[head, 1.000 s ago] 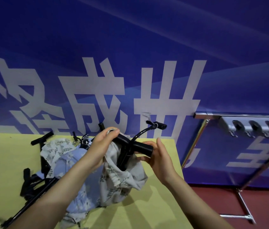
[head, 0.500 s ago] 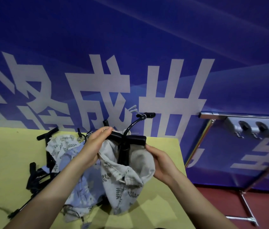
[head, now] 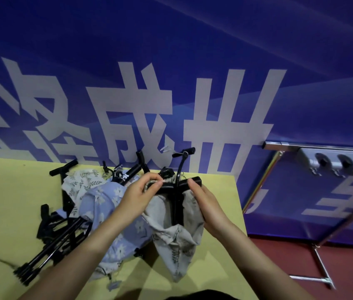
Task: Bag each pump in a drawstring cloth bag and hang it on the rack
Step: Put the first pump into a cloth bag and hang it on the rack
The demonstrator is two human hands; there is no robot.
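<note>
A black pump [head: 176,204] stands upright inside a grey leaf-print drawstring bag [head: 176,241] held above the yellow table [head: 9,208]. Only its T-handle, upper shaft and curved hose stick out of the bag's mouth. My left hand [head: 141,194] pinches the bag's rim by the left end of the handle. My right hand [head: 201,201] grips the bag's rim at the right end of the handle. The metal rack [head: 283,146] with grey hooks [head: 342,161] stands to the right of the table.
More black pumps [head: 54,230] lie in a heap on the table's left with a blue flowered bag [head: 104,204] and a white leaf-print bag [head: 80,180]. A blue banner wall [head: 171,72] rises behind. Red floor [head: 279,267] lies below the rack's legs.
The pump has sunk deeper into the grey bag and now stands upright. Both hands have moved up to the bag's rim at the handle, and the bag hangs lower and straighter.
</note>
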